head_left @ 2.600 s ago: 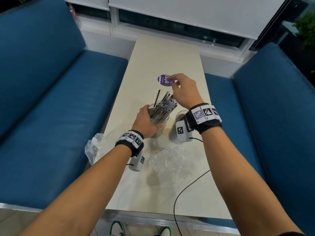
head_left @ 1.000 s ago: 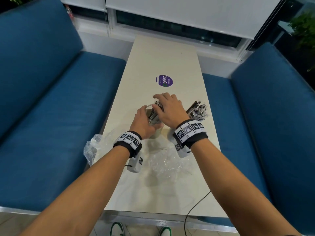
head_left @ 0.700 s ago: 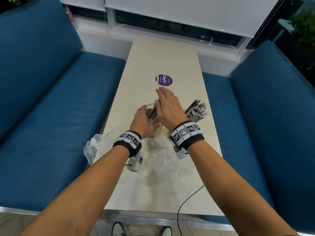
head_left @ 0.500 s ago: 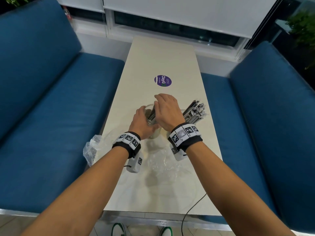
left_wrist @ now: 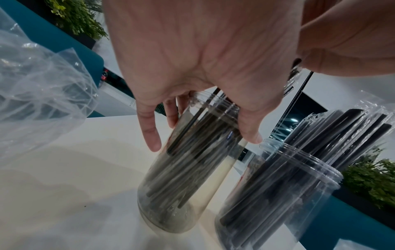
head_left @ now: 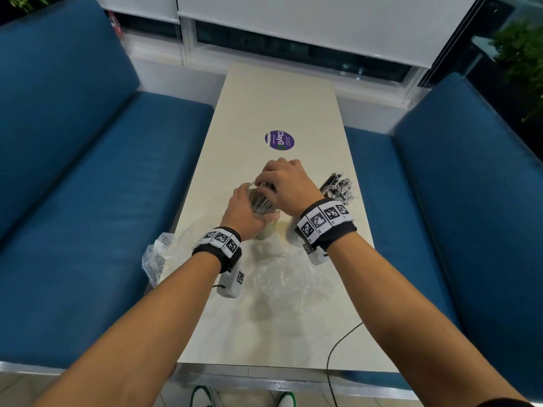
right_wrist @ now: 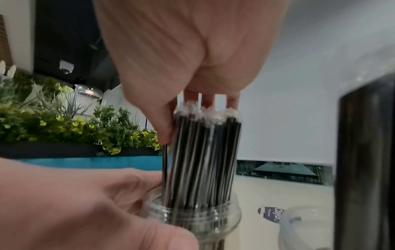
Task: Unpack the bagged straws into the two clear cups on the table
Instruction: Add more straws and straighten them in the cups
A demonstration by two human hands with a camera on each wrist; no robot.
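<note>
A long cream bench [head_left: 273,333] runs up the middle of the frame. On it stand two clear cups of black straws, one [left_wrist: 183,177] at centre, the other [left_wrist: 278,194] just to its right. Crumpled clear bags [head_left: 289,282] lie lower down, and a purple sticker [head_left: 279,139] is seen higher up.

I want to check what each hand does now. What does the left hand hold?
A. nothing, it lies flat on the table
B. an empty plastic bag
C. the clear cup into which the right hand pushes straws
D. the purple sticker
C: the left hand wraps around the clear cup while the right hand grips the tops of the straws standing in it.
</note>
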